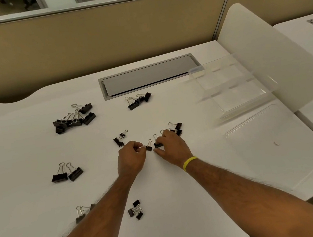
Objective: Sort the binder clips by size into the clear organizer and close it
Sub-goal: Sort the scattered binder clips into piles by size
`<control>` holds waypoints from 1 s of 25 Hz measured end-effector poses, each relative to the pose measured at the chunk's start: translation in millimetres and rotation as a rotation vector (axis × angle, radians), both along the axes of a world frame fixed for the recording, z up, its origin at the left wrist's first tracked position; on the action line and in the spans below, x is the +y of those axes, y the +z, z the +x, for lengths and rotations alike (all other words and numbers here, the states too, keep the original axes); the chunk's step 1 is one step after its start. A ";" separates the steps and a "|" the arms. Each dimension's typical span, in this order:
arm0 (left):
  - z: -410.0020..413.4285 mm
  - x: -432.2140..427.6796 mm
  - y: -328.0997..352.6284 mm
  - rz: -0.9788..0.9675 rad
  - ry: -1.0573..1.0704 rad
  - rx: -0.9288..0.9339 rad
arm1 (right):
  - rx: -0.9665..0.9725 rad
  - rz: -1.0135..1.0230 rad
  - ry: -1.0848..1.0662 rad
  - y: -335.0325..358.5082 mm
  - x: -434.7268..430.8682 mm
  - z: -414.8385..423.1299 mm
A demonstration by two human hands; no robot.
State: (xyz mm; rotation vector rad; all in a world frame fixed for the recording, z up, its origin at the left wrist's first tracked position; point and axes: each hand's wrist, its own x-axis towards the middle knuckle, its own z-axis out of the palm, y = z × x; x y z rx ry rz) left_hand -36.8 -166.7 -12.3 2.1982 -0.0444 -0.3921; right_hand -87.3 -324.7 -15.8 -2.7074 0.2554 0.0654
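Observation:
Black binder clips lie in groups on the white desk: a pile of large ones (74, 118) at the far left, two large ones (66, 173) nearer, medium ones (138, 100) by the cable hatch, small ones (121, 138) ahead of my hands. My left hand (131, 158) pinches a small clip (148, 146) at its fingertips. My right hand (173, 148) grips another small clip (158, 144); more small clips (177, 128) lie just beyond it. The clear organizer (234, 88) stands open at the right, its lid (276, 141) lying flat toward me.
A grey cable hatch (149, 74) is set in the desk behind the clips. A frosted white divider (276, 55) stands right behind the organizer. More clips (136, 210) lie between my forearms, others (80, 213) left of my left arm. A beige partition closes the far side.

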 end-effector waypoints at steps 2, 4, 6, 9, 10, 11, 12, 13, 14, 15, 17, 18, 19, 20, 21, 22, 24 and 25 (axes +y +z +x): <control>-1.1 2.7 -0.7 0.016 0.004 -0.004 | 0.017 0.043 -0.036 -2.9 4.8 -4.0; -3.1 4.0 -1.9 0.027 0.000 -0.005 | 0.022 0.048 -0.056 -5.1 8.8 -5.7; -5.1 4.6 -3.3 0.032 -0.003 0.004 | 0.027 0.052 -0.070 -7.1 11.2 -5.7; -6.4 6.0 -5.5 0.037 0.002 0.015 | 0.031 0.044 -0.058 -3.7 13.1 -4.4; -6.3 6.6 -5.7 0.041 0.001 0.016 | 0.017 0.015 -0.049 -1.2 11.6 -3.4; -6.0 7.2 -5.7 0.046 -0.001 0.016 | -0.006 -0.026 -0.049 1.6 8.3 -1.7; -5.7 7.8 -5.9 0.050 -0.002 0.020 | -0.035 -0.053 -0.070 5.8 3.5 0.0; -5.4 8.3 -5.8 0.049 -0.003 0.026 | -0.062 -0.057 -0.110 9.8 -3.3 2.6; -5.1 9.0 -6.3 0.049 -0.002 0.031 | -0.084 -0.043 -0.159 13.2 -11.9 5.5; -5.1 9.6 -6.6 0.052 -0.002 0.034 | -0.093 -0.022 -0.206 15.9 -21.6 8.7; -4.8 10.7 -7.4 0.063 -0.009 0.032 | -0.076 0.014 -0.275 19.1 -40.7 14.7; -4.4 11.1 -8.3 0.069 -0.015 0.029 | -0.057 0.024 -0.292 19.7 -48.8 17.1; -4.2 11.0 -8.6 0.073 -0.023 0.029 | -0.036 0.027 -0.294 20.6 -55.4 19.2; -3.9 10.9 -8.4 0.076 -0.032 0.030 | -0.017 0.027 -0.284 20.7 -60.3 20.9; -3.5 10.8 -8.3 0.079 -0.038 0.035 | -0.001 0.029 -0.270 20.4 -64.0 22.4; -2.8 10.9 -8.0 0.077 -0.043 0.044 | 0.008 0.035 -0.259 20.5 -66.7 23.2; -0.7 11.4 -8.0 0.071 -0.056 0.054 | 0.006 0.056 -0.249 20.8 -69.8 23.0; -0.1 11.6 -8.0 0.069 -0.062 0.056 | -0.006 0.064 -0.252 20.9 -71.4 22.0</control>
